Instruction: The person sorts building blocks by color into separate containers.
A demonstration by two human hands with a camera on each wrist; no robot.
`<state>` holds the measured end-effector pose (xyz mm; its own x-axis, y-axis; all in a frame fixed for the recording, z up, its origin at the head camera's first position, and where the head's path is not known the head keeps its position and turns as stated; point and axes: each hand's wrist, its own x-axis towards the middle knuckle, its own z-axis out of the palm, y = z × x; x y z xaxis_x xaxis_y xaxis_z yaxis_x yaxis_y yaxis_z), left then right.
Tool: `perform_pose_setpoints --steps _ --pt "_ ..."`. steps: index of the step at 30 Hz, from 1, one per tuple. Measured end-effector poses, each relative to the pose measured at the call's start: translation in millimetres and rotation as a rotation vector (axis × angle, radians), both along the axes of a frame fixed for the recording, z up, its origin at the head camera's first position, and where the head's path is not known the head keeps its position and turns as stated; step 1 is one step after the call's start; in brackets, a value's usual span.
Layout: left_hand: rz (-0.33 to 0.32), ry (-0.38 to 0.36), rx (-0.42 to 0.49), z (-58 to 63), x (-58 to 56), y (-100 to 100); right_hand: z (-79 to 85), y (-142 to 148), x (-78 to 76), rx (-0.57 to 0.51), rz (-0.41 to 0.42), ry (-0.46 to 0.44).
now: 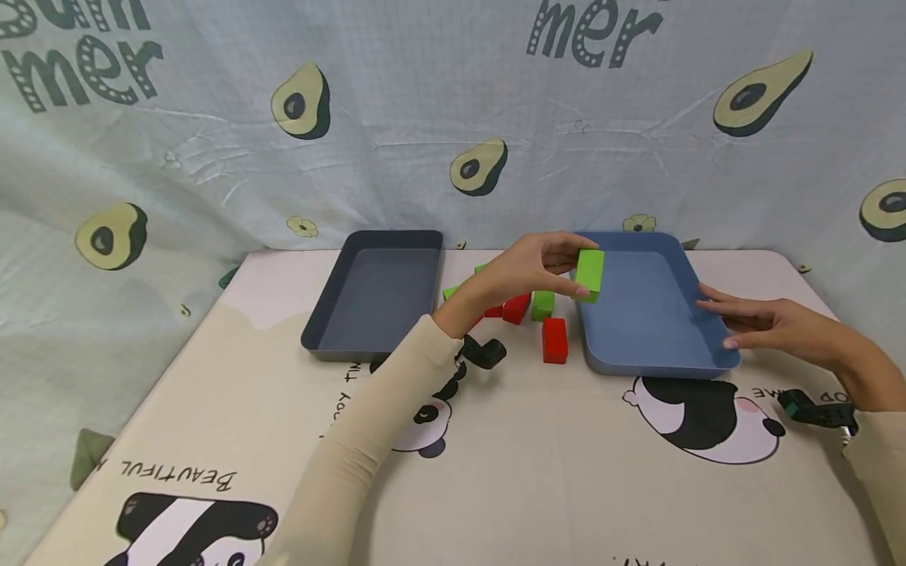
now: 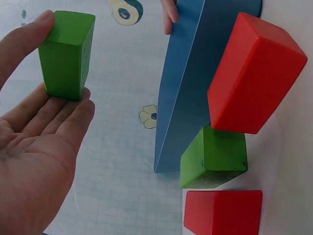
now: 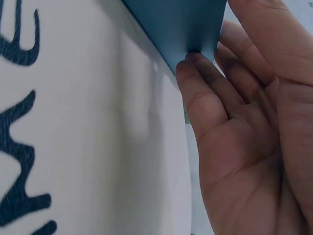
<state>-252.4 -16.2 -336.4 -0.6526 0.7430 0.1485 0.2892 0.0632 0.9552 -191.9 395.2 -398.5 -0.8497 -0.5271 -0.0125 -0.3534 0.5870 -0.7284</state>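
Note:
My left hand (image 1: pixel 541 263) pinches a green block (image 1: pixel 590 275) between thumb and fingertips. The block is held up over the left rim of the blue tray (image 1: pixel 637 314). In the left wrist view the thumb presses on the top of the green block (image 2: pixel 66 54) and the fingers support it from below. My right hand (image 1: pixel 782 326) is at the right side of the blue tray, its fingers fairly straight. Seen from the right wrist, its fingertips (image 3: pixel 188 73) rest against the tray's outer wall (image 3: pixel 181 29).
Between the trays lie several red and green blocks, partly hidden by my left forearm; one red block (image 1: pixel 555 340) is nearest me. A dark grey tray (image 1: pixel 375 353) stands to the left. Behind hangs an avocado-print cloth (image 1: pixel 396 102). A panda-print cloth (image 1: pixel 510 487) covers the table.

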Motion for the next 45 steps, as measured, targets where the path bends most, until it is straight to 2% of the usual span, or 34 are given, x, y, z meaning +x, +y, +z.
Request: perform_pose_setpoints --steps 11,18,28,39,45 --pt "-0.001 -0.012 0.009 -3.3 -10.0 -2.0 2.1 -0.8 -0.7 0.027 -0.021 0.015" --pt "-0.01 -0.091 0.048 -3.4 -21.1 -2.7 5.0 -3.0 -1.2 0.022 -0.014 0.016" --pt "-0.037 -0.085 0.04 -2.0 -28.8 7.5 4.5 -2.9 -3.9 0.014 -0.003 0.014" --pt "-0.078 -0.074 0.049 -3.6 -28.1 22.8 0.5 0.3 -3.5 0.049 -0.017 -0.005" --pt "-0.08 -0.095 0.05 -2.0 -25.5 29.8 -0.6 3.6 -2.0 0.07 -0.011 -0.004"
